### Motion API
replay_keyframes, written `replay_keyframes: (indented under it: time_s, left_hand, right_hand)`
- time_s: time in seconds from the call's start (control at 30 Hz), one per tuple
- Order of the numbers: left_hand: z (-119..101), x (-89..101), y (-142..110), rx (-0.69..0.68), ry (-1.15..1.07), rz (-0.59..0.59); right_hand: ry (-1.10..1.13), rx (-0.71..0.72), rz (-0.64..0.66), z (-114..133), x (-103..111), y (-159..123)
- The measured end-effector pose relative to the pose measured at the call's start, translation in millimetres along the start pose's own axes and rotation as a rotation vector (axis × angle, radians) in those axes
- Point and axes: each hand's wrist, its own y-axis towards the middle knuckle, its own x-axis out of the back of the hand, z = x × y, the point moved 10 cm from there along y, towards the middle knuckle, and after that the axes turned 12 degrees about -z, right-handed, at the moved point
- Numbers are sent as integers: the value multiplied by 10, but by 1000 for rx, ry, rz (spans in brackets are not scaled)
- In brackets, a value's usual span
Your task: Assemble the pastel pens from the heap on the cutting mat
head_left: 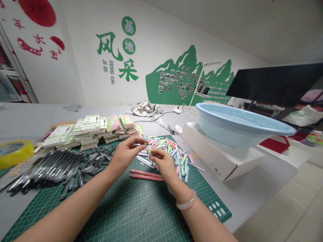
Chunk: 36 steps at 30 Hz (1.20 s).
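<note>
My left hand is pinched on a thin pen refill, its fingertips near a small green tip. My right hand is closed around a short green pen barrel held upright between the two hands. Both hover over the green cutting mat. Two assembled pink pens lie on the mat just under my right hand. A heap of pastel pen parts lies right behind my hands. A bracelet sits on my right wrist.
A pile of black pens lies at the left, with stacked pen packets behind it. A yellow tape roll sits far left. A light-blue basin rests on a white box at the right.
</note>
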Motion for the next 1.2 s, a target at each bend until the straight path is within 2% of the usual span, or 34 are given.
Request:
replay_keyframes:
  time_s: [0.2, 0.43, 0.8, 1.03, 1.2]
  left_hand:
    - [154, -29, -15, 54, 23, 5]
    - [110, 39, 6, -28, 127, -31]
    - [65, -29, -8, -116, 241, 45]
    - [128, -83, -18, -15, 214, 121]
    - [105, -96, -26, 34, 207, 128]
  right_hand:
    - [57, -41, 61, 59, -104, -49]
    - [92, -106, 108, 49, -178, -89]
    - [115, -130, 139, -36, -184, -88]
    - [168, -152, 155, -2, -201, -106]
    - [194, -156, 165, 38, -216, -104]
